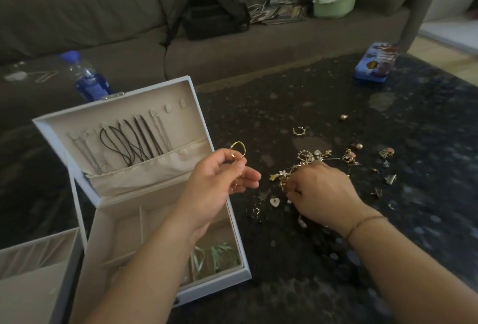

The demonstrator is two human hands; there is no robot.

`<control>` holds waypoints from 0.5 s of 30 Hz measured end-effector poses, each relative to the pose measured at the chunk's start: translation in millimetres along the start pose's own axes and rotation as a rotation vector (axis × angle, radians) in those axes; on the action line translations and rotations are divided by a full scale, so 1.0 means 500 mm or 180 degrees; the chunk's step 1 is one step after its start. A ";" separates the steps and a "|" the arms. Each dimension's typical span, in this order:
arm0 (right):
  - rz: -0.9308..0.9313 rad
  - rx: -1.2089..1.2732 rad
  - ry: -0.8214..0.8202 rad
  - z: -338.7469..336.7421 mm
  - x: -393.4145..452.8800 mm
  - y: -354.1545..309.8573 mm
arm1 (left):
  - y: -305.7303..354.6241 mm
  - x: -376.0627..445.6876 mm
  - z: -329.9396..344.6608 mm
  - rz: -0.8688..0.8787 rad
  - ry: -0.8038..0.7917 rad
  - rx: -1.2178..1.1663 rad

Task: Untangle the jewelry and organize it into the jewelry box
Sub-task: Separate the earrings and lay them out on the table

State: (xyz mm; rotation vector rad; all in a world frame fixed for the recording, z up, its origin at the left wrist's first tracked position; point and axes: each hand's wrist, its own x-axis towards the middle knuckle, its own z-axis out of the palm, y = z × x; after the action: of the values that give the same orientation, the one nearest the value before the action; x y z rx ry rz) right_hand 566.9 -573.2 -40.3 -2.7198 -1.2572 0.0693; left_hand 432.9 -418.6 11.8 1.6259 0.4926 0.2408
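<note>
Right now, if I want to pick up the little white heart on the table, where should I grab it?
Pinch the white heart by its two rounded side edges, coming straight down from above. It lies flat on the dark table, so there's no underside to reach. It sits apart from the tangled pile that the right hand is working, so nothing should snag.

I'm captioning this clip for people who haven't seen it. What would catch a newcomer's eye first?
The left hand lifts a gold hoop at centre, beside the open jewelry box with cords hung in its lid. To the right, the right hand picks at a tangled gold pile on the dark table, with loose pieces scattered beyond.
</note>
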 end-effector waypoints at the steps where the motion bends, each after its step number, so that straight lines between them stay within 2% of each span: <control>1: -0.0023 0.0043 -0.0151 -0.007 -0.004 0.008 | 0.000 0.000 0.001 0.0007 0.0031 0.0011; 3: -0.0099 0.0060 -0.0447 -0.017 -0.015 0.021 | 0.000 0.003 0.006 0.0021 0.0104 0.0060; 5: -0.0033 0.0152 -0.0487 -0.018 -0.023 0.029 | 0.000 0.005 0.012 0.0022 0.0167 0.0159; 11: 0.0307 0.0511 0.0063 -0.019 -0.013 0.046 | -0.004 0.002 0.020 -0.0030 0.0271 0.0297; 15: 0.0162 0.0541 0.0249 -0.010 -0.010 0.046 | 0.001 0.002 0.025 -0.0008 0.0247 0.0252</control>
State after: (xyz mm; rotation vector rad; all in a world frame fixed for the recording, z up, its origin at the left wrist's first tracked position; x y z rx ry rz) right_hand 581.4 -592.1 -38.8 -2.5829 -1.1076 0.0713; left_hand 439.1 -429.2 10.9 1.6976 0.5694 0.2863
